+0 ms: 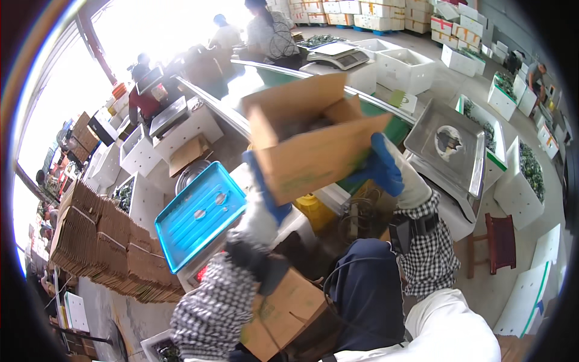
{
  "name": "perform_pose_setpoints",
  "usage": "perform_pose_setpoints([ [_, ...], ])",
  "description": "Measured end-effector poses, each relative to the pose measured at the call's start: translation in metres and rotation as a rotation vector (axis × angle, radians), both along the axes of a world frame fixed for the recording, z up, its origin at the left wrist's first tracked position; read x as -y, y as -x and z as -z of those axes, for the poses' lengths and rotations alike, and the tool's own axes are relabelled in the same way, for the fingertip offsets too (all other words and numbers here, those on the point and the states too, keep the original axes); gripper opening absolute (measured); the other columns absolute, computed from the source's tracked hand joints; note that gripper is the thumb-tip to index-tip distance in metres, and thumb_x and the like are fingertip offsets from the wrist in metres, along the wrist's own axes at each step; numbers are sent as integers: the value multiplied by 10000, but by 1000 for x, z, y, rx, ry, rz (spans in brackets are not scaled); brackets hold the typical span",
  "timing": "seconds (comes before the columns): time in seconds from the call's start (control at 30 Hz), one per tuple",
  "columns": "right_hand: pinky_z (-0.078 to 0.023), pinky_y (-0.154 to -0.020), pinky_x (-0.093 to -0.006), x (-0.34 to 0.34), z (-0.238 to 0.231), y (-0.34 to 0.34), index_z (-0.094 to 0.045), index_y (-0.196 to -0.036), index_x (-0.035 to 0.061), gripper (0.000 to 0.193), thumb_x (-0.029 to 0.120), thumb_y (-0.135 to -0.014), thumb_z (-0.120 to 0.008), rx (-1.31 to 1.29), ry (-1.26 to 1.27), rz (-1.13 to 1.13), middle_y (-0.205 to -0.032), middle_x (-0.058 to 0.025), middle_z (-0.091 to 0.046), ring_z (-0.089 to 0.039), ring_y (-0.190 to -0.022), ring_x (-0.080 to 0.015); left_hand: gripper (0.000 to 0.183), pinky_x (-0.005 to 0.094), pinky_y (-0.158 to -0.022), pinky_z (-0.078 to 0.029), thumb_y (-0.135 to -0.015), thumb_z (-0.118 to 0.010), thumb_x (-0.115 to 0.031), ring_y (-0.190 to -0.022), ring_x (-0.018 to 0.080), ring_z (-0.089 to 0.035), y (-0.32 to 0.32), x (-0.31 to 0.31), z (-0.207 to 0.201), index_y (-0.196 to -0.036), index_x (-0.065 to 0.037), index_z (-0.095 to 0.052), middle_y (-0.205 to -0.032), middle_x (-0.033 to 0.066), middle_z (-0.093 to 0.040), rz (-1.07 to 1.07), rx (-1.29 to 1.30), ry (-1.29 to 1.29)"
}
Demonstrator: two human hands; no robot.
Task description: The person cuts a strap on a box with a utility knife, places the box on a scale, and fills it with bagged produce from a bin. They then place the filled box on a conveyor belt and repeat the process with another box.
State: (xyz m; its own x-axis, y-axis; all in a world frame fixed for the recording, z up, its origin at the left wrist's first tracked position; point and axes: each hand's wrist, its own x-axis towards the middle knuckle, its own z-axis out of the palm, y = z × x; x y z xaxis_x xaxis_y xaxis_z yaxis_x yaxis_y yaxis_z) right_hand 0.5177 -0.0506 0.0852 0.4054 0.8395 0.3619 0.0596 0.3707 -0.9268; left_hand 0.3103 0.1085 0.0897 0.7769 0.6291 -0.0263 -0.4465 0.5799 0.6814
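Between my two gloved hands is an open cardboard box (325,154), tilted and blurred by motion, with its flaps standing up. Something dark lies inside, too smeared to name. My left hand (265,190), in a blue and white glove, grips the box's left side. On its right side my right hand (389,166), gloved the same way, holds the near corner. Below the left forearm a blue tray (202,214) rests on a scale. To the right of my right hand stands a scale with a metal pan (449,142). Another cardboard box (286,314) sits low by my legs.
Stacked flattened cartons (111,244) stand at the left. A green conveyor belt (395,130) with metal rails runs beyond the box. White foam boxes (525,175) of greens line the right, near a dark red stool (500,241). Other people (271,33) work at the back.
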Motion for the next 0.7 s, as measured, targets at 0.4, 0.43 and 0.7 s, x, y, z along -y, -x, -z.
perform_pose_setpoints([
  [0.4, -172, -1107, -358, -6, 100, -39, 4, -1383, -71, 1128, 329, -669, -773, 501, 399, 694, -1436, -264, -130, -158, -1343, -353, 228, 357, -604, -454, -925, -461, -258, -690, 244, -547, -112, -28, 171, -860, -53, -537, -787, 100, -540, -266, -425, -748],
  [0.43, -163, -1111, -365, 9, 102, -47, -1, -1379, -79, 1160, 353, -643, -786, 633, 533, 749, -1432, -290, -102, -128, -1344, -383, 153, 372, -732, -451, -893, -443, -144, -798, 295, -543, -120, -5, 147, -950, -28, -524, -886, 142, -539, -163, -565, -1319],
  [0.7, -159, -1109, -395, -45, 76, -29, -72, -1307, -197, 1196, 523, -627, -742, 859, 1069, 548, -1395, -340, -140, -149, -1326, -425, 342, 328, -849, -462, -949, -460, -227, -976, 170, -540, -55, 39, 76, -1223, -24, -432, -1095, 83, -517, 84, -324, -222],
])
